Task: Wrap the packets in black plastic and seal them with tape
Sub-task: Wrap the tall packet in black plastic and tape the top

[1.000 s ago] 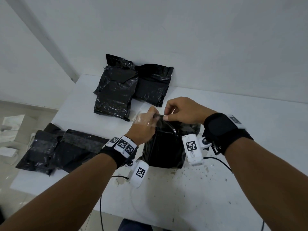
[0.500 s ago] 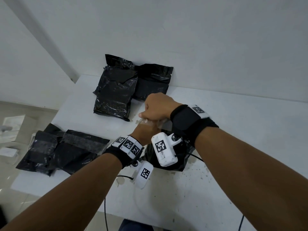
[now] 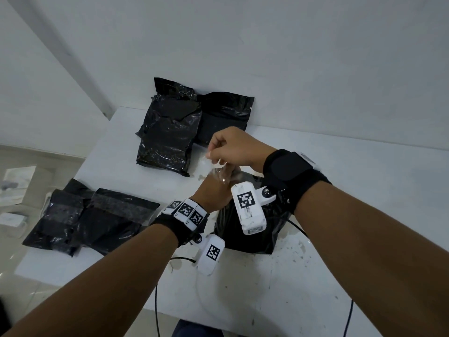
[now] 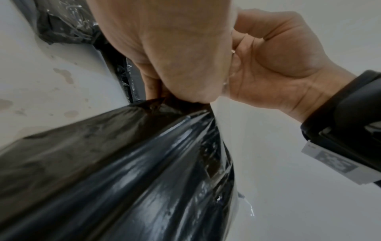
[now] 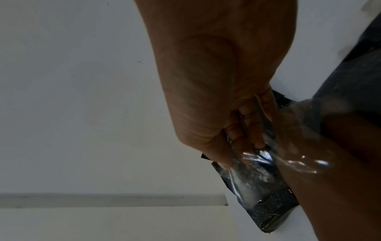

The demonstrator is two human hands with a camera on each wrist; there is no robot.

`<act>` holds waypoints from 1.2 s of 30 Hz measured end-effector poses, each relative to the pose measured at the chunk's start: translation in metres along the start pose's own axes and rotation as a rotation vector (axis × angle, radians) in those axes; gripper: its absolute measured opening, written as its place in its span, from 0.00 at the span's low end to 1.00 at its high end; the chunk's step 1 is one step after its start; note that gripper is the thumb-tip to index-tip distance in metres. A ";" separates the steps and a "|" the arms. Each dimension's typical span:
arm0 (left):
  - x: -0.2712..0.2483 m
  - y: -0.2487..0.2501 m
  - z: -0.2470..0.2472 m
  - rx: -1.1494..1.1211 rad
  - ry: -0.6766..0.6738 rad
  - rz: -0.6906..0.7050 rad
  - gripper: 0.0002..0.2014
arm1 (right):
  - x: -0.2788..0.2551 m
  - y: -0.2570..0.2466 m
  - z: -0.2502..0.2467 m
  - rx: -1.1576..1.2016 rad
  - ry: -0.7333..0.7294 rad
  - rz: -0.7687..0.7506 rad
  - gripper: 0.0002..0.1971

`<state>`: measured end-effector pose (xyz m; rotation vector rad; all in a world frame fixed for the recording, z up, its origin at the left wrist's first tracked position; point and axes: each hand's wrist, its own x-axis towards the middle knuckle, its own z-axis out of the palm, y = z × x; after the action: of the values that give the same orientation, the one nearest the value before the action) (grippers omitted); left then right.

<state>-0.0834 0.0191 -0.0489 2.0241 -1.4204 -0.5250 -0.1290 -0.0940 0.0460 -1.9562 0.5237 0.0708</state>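
Sealing step: the left hand (image 3: 213, 190) grips the gathered top of the black packet (image 3: 252, 234) standing on the tabletop (image 3: 364, 190), while the right hand (image 3: 233, 148) pinches clear tape (image 3: 215, 166) above it. Next, the tape likely needs winding tight round the neck

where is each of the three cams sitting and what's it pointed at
Head: on the head, looking down at the table; shows both forearms, left hand, right hand.
Left wrist: under the left hand, looking along it at the black packet.
Right wrist: under the right hand, looking at its fingers on clear tape.
All share the black packet.
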 end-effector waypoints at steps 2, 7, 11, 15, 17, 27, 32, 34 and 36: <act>0.001 -0.005 0.004 -0.033 0.039 0.045 0.04 | -0.002 0.002 0.000 0.048 0.019 -0.001 0.02; 0.000 -0.013 0.011 -0.041 0.054 0.054 0.04 | -0.001 0.013 0.005 0.092 0.029 -0.054 0.03; -0.004 -0.017 0.017 -0.076 -0.019 0.013 0.09 | 0.005 0.027 0.015 0.061 0.078 -0.077 0.04; -0.008 -0.029 0.015 -0.099 -0.028 -0.053 0.11 | 0.015 0.030 0.022 0.017 0.090 -0.129 0.05; -0.009 -0.032 0.013 -0.111 -0.020 -0.068 0.10 | 0.020 0.031 0.023 0.015 0.111 -0.148 0.06; -0.007 -0.045 0.017 -0.168 -0.002 -0.062 0.07 | 0.033 0.038 0.022 -0.299 0.021 -0.169 0.07; -0.006 -0.046 0.020 -0.193 0.013 -0.034 0.03 | 0.031 0.035 0.009 -0.321 0.035 -0.185 0.06; -0.005 -0.050 0.023 -0.214 0.003 -0.063 0.02 | 0.027 0.026 0.004 -0.088 0.012 -0.227 0.05; -0.001 -0.054 0.025 -0.218 -0.004 -0.086 0.02 | 0.025 0.019 0.000 0.046 -0.026 -0.252 0.06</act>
<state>-0.0620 0.0274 -0.1041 1.9156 -1.2250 -0.6905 -0.1133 -0.1089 0.0229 -1.9582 0.2564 -0.0749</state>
